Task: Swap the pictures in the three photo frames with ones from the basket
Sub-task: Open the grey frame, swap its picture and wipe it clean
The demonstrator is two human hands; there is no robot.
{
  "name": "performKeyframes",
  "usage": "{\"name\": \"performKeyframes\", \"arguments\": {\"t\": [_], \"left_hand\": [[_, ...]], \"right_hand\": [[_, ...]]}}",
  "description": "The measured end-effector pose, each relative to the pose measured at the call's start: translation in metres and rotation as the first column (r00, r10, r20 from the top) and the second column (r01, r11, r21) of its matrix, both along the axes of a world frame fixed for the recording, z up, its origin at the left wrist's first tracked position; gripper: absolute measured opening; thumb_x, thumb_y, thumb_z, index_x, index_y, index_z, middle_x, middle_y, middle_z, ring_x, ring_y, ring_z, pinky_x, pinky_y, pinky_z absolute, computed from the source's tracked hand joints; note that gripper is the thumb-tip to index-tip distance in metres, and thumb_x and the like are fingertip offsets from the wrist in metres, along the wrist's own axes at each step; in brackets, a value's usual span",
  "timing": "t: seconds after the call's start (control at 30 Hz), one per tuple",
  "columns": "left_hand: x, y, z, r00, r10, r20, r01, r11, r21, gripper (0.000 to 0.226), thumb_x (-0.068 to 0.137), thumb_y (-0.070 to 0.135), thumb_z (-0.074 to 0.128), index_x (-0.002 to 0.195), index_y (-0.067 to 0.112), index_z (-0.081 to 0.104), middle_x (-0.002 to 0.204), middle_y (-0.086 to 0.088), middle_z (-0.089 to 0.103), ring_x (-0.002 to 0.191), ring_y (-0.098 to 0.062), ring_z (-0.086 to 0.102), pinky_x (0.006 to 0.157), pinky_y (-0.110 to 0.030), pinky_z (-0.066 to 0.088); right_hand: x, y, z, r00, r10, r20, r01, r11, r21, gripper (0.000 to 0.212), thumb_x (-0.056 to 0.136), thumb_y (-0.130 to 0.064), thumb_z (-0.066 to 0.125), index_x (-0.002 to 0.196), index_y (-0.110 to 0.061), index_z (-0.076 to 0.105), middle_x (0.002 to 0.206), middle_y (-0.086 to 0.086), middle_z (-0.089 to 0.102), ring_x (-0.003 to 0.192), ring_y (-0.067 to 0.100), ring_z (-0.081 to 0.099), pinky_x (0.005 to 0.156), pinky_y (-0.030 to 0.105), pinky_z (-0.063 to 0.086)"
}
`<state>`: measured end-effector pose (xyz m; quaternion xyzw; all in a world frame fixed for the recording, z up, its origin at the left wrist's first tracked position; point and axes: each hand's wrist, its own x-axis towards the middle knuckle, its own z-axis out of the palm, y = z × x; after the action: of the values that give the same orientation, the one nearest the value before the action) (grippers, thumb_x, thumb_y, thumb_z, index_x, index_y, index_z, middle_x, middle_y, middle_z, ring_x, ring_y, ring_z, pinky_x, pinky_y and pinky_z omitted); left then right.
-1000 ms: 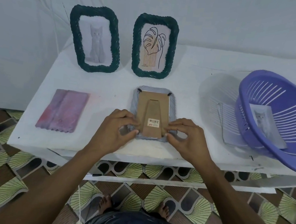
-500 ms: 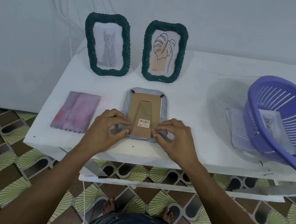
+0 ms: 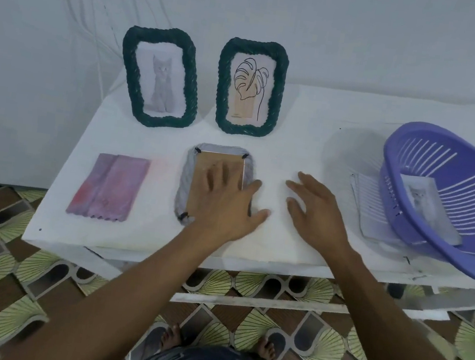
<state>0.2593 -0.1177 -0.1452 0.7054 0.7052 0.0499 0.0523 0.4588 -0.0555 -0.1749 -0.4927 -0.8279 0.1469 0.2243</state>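
While the left hand (image 3: 227,199) lies flat on the face-down frame (image 3: 193,174), the right hand (image 3: 316,211) hovers spread over bare table (image 3: 295,145).

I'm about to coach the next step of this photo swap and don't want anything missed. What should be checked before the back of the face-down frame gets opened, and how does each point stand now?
1. Grey frame lies face down, flat on the table: ok.
2. Left hand steadies the frame's cardboard back: ok, palm is flat on it.
3. Right hand free to work: ok, open above the table, holding nothing.
4. Back clips turned aside: cannot tell, the left hand hides most of them.
5. Replacement picture ready: ok, a cat photo lies in the purple basket.
6. Two green frames standing clear of the work area: ok.
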Motion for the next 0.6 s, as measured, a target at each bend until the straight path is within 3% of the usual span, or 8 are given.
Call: {"name": "performKeyframes", "arguments": {"t": [0.2,0.3,0.43,0.53,0.6], "left_hand": [[-0.001,0.002,-0.01,1.0,0.009,-0.002,-0.009,0.995,0.101,0.048,0.083,0.048,0.043,0.125,0.03,0.054,0.139,-0.01,0.041,0.125,-0.043,0.032,0.101,-0.058,0.031],[-0.006,0.001,0.0,0.977,-0.03,0.213,-0.018,0.976,0.218,0.047,0.077,0.043,0.049,0.118,0.024,0.062,0.126,-0.007,0.051,0.119,-0.034,0.044,0.098,-0.052,0.038],[-0.019,-0.007,0.034,0.706,-0.134,0.696,-0.145,0.934,0.327,0.04,0.078,0.031,0.061,0.117,0.023,0.061,0.134,0.004,0.047,0.126,-0.012,0.045,0.102,-0.031,0.043],[-0.036,-0.016,0.055,0.569,-0.184,0.802,-0.172,0.926,0.335,0.04,0.08,0.031,0.06,0.118,0.02,0.057,0.128,0.003,0.05,0.124,-0.011,0.048,0.101,-0.03,0.045],[-0.05,-0.024,0.065,0.545,-0.176,0.82,-0.161,0.938,0.308,0.04,0.08,0.028,0.058,0.119,0.019,0.057,0.126,0.005,0.052,0.122,-0.012,0.05,0.101,-0.027,0.046]], "right_hand": [[-0.002,-0.001,0.001,0.999,-0.015,-0.048,0.015,1.0,0.007,0.038,0.091,-0.02,0.061,0.127,-0.01,0.062,0.141,0.015,0.051,0.132,0.029,0.047,0.111,0.045,0.036],[-0.002,0.0,0.003,0.998,-0.008,-0.056,0.008,1.0,-0.005,0.036,0.09,-0.018,0.064,0.125,-0.011,0.064,0.14,0.014,0.053,0.132,0.027,0.047,0.112,0.035,0.031],[-0.01,0.004,0.014,0.985,-0.073,-0.158,0.057,0.993,-0.104,0.032,0.092,-0.021,0.064,0.124,-0.017,0.065,0.136,0.004,0.057,0.129,0.018,0.049,0.108,0.02,0.026],[-0.029,-0.001,0.027,0.953,-0.072,-0.295,0.013,0.98,-0.199,0.03,0.093,-0.02,0.061,0.123,-0.022,0.064,0.13,-0.004,0.06,0.12,0.008,0.051,0.103,0.014,0.029],[-0.045,-0.006,0.035,0.927,-0.057,-0.371,-0.044,0.966,-0.256,0.029,0.093,-0.02,0.061,0.121,-0.024,0.065,0.126,-0.009,0.061,0.112,0.004,0.054,0.095,0.005,0.034]]}}
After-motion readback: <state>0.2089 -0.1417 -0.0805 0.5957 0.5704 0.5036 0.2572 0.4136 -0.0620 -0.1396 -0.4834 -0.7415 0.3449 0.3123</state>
